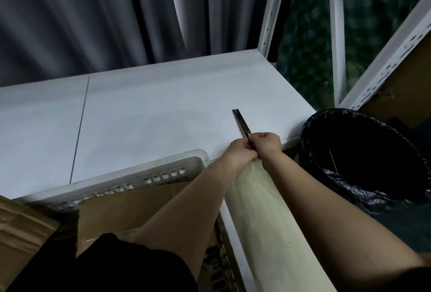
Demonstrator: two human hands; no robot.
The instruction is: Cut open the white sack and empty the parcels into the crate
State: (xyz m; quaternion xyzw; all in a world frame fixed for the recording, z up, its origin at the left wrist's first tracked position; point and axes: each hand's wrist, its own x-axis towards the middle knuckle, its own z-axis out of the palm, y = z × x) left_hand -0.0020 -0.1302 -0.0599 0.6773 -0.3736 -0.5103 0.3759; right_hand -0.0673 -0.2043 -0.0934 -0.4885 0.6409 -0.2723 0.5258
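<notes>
Gathering the neck of the white sack (268, 217) in the left hand (240, 149), fingers curled tight round it just right of the white crate (140, 172), while the right hand (267, 142) closes round the handle of a utility knife (241, 120), blade out over the worktop (151, 109). The sack runs from both grips back toward the body, uncut. Risk, judged: the blade sits touching-close to the left fingers, so a slip could nick them or the parcels inside.

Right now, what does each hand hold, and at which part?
The left hand grips the gathered top end of the white sack. The right hand holds a metal cutter by its lower end, at the sack's neck.
</notes>
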